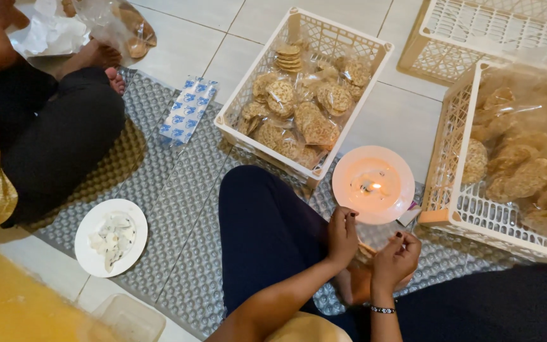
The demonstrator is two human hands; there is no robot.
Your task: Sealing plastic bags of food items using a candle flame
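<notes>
Premises: a home floor used for small-scale food packing, not a commercial plant. The floor [406, 120] is laid with pale ceramic tiles, partly covered by a grey dimpled mat [185, 209]. People sit directly on it, cross-legged and barefoot; a second person [45, 133] in dark trousers sits alongside. Work is carried out at floor level. Cream plastic crates [375, 50] stand around the seated person, loaded with round crackers [299, 114] in clear bags. A lit candle on a white saucer [373, 185] burns between the crates. A white plate [110, 237] of scraps and a blue-and-white printed packet [188, 109] lie on the mat.
</notes>
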